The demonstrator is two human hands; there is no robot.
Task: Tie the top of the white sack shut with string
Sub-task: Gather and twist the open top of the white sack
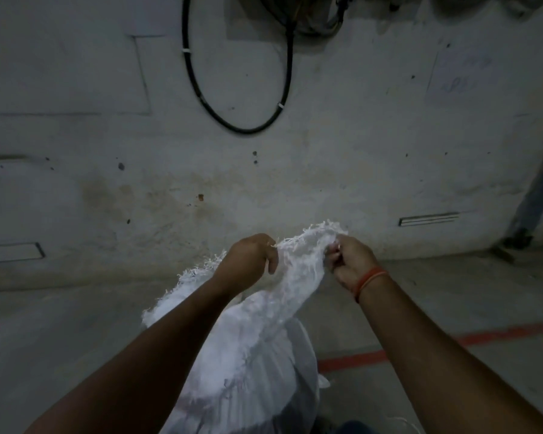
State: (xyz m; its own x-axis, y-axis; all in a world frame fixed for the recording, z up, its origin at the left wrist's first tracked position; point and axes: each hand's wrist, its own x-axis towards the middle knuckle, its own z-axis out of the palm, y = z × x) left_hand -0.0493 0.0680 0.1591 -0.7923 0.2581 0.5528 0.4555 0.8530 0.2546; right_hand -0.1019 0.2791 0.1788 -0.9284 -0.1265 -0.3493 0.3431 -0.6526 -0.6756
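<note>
Both hands up at the frayed top edge of the white woven plastic sack [257, 333], which stands on the grey concrete floor [452, 386] close in front. Left hand [248, 261] fisted on the rim, right hand [348, 261] pinching it, fabric stretched between. Floor either side open back to the stained white wall [326, 158]; red floor line [420, 346] to the right.

White woven sack [257, 349] stands upright on the floor; its frayed, fringed top edge is pulled up, bunched; string not discernible.
</note>
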